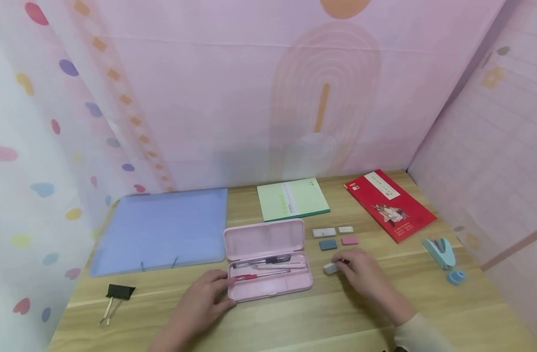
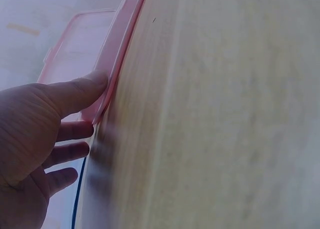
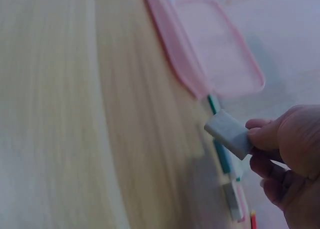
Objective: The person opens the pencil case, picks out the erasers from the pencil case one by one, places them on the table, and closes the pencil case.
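A pink pencil case (image 1: 265, 293) lies on the table with its lid (image 1: 264, 239) folded back. Inside are a black pen (image 1: 278, 259), a pale pen (image 1: 279, 266) and a red pen (image 1: 247, 277). My left hand (image 1: 203, 298) holds the case's left end, thumb along its front wall and the lower fingers loose in the left wrist view. Right of the case, my right hand (image 1: 360, 271) pinches a whitish block eraser (image 3: 227, 131) between thumb and fingers, close over the table. Behind it lie a blue eraser (image 1: 328, 244), a pink eraser (image 1: 350, 240) and two whitish ones.
A blue folder (image 1: 162, 230) is at the left, with a black binder clip (image 1: 120, 292) in front. A green notebook (image 1: 294, 199) and a red book (image 1: 389, 205) lie at the back. At the right are a teal stapler (image 1: 440, 253) and a small blue sharpener-like piece (image 1: 456, 277).
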### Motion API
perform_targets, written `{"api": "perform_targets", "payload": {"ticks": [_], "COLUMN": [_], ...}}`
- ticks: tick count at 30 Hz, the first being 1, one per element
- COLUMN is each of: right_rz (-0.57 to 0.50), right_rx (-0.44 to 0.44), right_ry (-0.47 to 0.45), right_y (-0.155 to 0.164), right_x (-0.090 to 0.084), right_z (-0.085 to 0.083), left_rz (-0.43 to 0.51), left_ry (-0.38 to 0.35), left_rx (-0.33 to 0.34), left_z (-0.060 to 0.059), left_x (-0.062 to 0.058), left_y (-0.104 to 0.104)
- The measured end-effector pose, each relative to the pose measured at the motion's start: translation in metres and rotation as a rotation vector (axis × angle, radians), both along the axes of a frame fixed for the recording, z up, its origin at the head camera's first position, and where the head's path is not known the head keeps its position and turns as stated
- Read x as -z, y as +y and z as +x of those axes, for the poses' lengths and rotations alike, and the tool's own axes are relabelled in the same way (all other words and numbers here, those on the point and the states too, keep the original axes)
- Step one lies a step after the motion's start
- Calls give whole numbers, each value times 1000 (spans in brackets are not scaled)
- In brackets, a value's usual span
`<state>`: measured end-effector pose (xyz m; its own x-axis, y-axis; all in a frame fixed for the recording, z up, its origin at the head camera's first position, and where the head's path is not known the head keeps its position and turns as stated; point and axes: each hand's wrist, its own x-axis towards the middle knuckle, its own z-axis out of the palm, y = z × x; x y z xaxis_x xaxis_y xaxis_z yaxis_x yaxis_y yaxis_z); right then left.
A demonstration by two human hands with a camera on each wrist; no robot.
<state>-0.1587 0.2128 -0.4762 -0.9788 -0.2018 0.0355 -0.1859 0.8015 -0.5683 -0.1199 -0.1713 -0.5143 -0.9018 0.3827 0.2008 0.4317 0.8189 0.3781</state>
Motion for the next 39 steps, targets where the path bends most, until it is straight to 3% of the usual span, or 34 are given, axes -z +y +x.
{"api": "perform_targets", "payload": {"ticks": [3,9,14,23,31,36,39], "right_rz": [44,125,174,208,224,224,168], "right_rx": [12,-1,-43,-98,-180,-168,-137], "right_ry": [-33,67,89,153,107,120,109], "right_y": [6,9,7,6,11,11,9], "right_x": [5,16,23,27,25,22,18], "right_z": [-7,-12,-12,-16,-17,-21,-22], "left_rz": [3,5,-3,2,-8,-10,-13], "left_ry": [-17,-15,-3,21,-6,12,-17], "left_rx": [2,6,0,-1,-3,-3,-17], "left_z": [0,0,2,1,1,2,4], "left_x": [0,3,2,-1,-2,-2,-2], "left_y": [-1,0,0,-1,-1,-1,-2]}}
